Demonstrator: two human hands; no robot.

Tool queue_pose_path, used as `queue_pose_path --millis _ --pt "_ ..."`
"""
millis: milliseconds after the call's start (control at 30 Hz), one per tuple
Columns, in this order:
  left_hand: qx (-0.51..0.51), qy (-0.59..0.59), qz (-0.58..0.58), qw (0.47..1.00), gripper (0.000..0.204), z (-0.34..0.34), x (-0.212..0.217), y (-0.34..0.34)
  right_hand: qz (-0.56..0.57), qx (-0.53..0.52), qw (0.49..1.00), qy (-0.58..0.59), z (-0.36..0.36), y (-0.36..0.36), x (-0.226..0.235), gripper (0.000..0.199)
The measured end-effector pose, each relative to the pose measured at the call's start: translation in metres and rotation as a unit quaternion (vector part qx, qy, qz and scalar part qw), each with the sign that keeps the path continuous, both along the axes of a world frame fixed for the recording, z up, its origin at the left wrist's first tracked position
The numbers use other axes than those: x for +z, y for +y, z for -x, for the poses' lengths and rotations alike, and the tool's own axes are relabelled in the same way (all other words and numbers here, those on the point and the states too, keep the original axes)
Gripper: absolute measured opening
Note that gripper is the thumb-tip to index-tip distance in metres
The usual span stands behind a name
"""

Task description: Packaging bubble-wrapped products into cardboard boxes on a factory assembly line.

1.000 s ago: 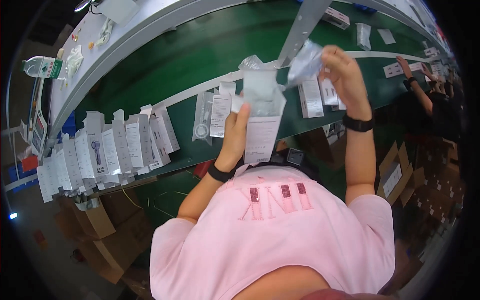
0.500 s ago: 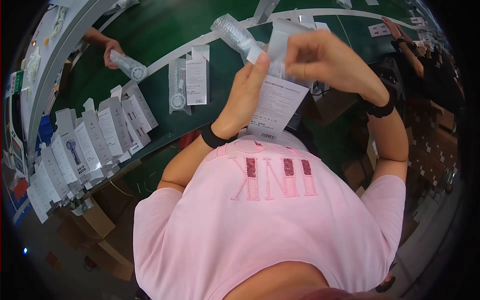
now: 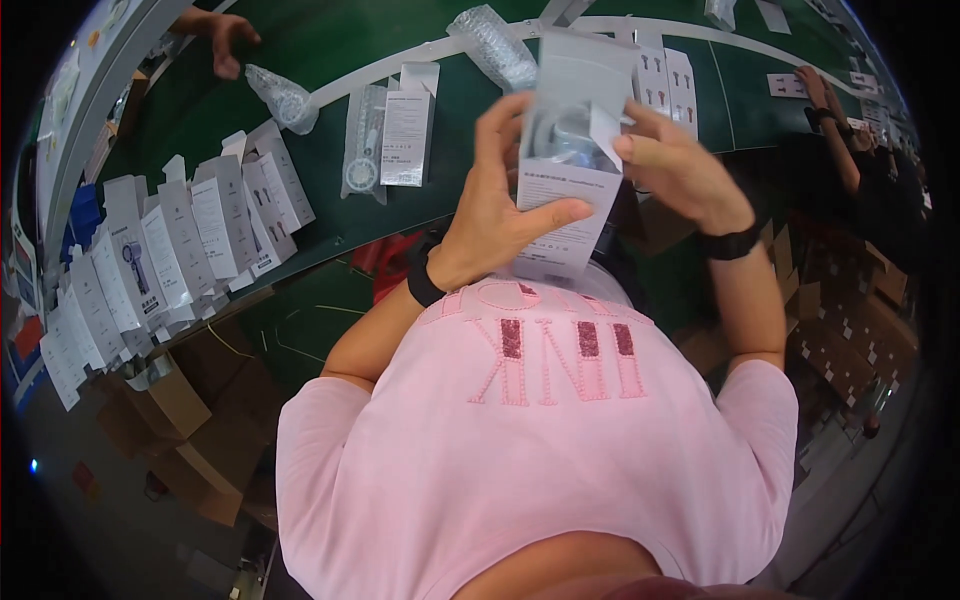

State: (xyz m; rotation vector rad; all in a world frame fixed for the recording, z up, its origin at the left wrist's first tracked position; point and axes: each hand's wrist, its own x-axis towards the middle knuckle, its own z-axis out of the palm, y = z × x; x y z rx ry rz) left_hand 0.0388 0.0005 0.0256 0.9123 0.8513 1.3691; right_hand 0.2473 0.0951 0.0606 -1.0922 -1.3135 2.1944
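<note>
A white printed carton (image 3: 565,215) stands upright before my chest, its top open and the tall lid flap raised. Inside its mouth shows a rounded greyish thing in clear wrap (image 3: 572,135), mostly hidden by the carton. My left hand (image 3: 505,195) is wrapped round the carton's left side, thumb across the printed front. At the upper right edge, my right hand (image 3: 690,175) has its thumb and fingers on a small side flap. Left of the carton, a handheld fan in bubble wrap (image 3: 363,150) lies beside another white carton (image 3: 407,135).
A row of open white cartons (image 3: 180,255) leans along the bench at left. Two more bubble-wrapped pieces, one long (image 3: 495,45) and one a fan (image 3: 283,100), lie farther back. Another person's hand (image 3: 228,40) is at upper left. Brown boxes (image 3: 195,430) stand below the bench.
My right hand has gone from above the carton's mouth to its right side flap. My left hand has shifted its hold round the carton. The other person's hand has released a wrapped fan.
</note>
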Motion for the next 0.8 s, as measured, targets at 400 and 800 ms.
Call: queue_pose_path --millis 400,800 --pt "-0.089 0.126 0.011 0.988 0.071 -0.007 -0.019 0.022 -0.267 0.036 0.963 0.009 -0.009 -0.002 0.001 0.042" --pt "-0.150 0.062 0.055 0.985 0.059 -0.039 -0.026 0.035 -0.316 0.045 0.943 -0.095 -0.039 -0.015 0.011 0.035"
